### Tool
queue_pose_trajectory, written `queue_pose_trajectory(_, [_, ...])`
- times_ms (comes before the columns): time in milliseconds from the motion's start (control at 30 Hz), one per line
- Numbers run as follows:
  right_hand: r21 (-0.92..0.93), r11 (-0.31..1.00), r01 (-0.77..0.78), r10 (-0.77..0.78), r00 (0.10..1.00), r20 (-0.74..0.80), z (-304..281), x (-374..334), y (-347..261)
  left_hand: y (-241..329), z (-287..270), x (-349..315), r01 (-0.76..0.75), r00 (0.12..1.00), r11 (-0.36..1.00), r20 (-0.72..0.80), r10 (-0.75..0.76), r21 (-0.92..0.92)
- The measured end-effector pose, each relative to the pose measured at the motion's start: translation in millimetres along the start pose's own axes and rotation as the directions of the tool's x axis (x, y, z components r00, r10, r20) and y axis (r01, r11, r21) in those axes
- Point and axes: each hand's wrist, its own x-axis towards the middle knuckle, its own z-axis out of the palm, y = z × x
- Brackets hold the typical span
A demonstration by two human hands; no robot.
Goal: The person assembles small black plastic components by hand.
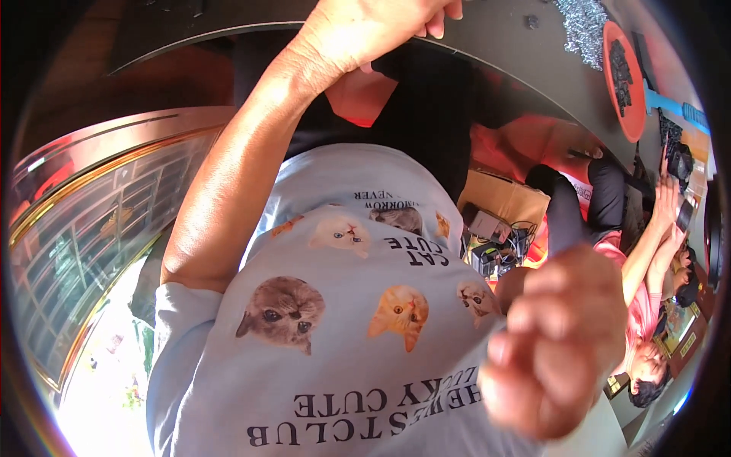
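Note:
My left hand (369,27) reaches over the near edge of the dark table (502,46) at the top of the head view. Its fingers are curled and partly cut off by the upper border, so what they hold, if anything, is hidden. Close to the camera at lower right, my right hand (556,343) is raised in front of my light printed shirt (350,282). The fingers of this hand are folded into a fist and slightly blurred. Nothing shows sticking out of it.
At upper right lie a heap of small silvery parts (582,30) and an orange tray (615,114) of small black pieces. A cardboard box (502,199) with electronics and cables stands below the table. Another person (640,259) works at right. A gold-trimmed glass panel (106,198) is at left.

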Motion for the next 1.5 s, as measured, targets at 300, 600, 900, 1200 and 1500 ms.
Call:
queue_pose_trajectory(300, [-0.365,0.887,-0.282,0.144,0.921,-0.361,-38.3,-9.1,111.3,9.6,2.3,-2.9,-0.025,1.0,0.994,-0.017,0.027,0.11])
queue_pose_trajectory(600, [-0.722,0.504,-0.473,0.414,0.867,-0.279,-50.2,44.7,150.2,2.0,-1.6,-4.3,0.013,0.999,0.992,0.027,-0.017,0.126])
queue_pose_trajectory(900, [-0.796,0.471,-0.381,0.355,0.908,-0.224,-54.0,96.5,200.3,4.8,1.8,-5.5,-0.125,0.992,0.977,0.004,0.127,0.175])
queue_pose_trajectory(1200, [-0.703,0.661,-0.263,0.399,0.916,0.033,-42.9,136.9,199.8,1.7,-2.3,-4.0,-0.19,0.98,0.949,-0.005,0.198,0.252])
queue_pose_trajectory(1500, [-0.801,0.536,-0.266,0.493,0.869,0.041,-63.6,136.4,204.3,2.5,-1.9,-1.7,-0.189,0.982,0.945,0.029,0.188,0.266])
